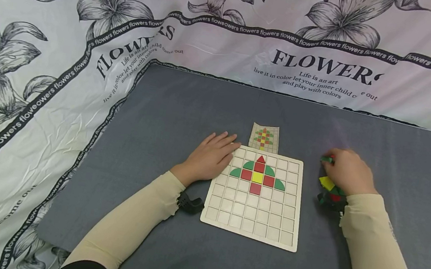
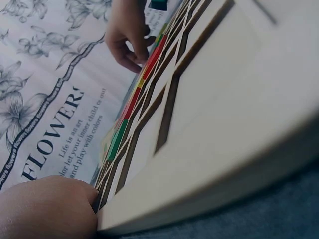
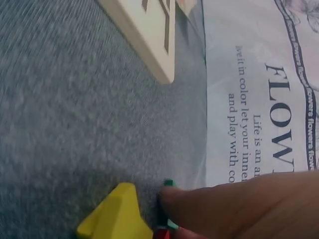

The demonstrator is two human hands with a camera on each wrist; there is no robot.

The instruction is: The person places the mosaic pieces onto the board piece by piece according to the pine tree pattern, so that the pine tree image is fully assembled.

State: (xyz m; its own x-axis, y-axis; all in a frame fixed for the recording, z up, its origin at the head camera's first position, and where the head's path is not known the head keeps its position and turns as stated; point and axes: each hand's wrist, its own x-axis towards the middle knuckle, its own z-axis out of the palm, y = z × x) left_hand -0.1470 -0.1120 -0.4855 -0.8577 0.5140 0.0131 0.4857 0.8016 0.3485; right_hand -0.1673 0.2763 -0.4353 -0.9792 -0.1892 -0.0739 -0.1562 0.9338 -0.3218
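A pale gridded board [image 1: 235,209] lies on the grey cloth. In its upper part, a red triangle [image 1: 261,159] tops red squares around a yellow square [image 1: 257,178], with green rounded pieces [image 1: 270,171] on both sides. My left hand [image 1: 208,157] rests flat, fingers extended, at the board's upper left edge. To the right of the board, my right hand [image 1: 350,171] pinches a small green piece [image 1: 327,159], partly hidden by the fingers. A bit of red shows beside it. Below that hand lie loose pieces, among them a yellow one [image 3: 115,214].
A small pattern card [image 1: 254,129] lies against the board's top edge, printed with a similar coloured figure. Dark wrist cameras sit at the left wrist [image 1: 190,204] and right wrist [image 1: 329,201]. A flower-printed sheet [image 1: 226,54] borders the grey cloth [image 1: 179,102] behind and at left.
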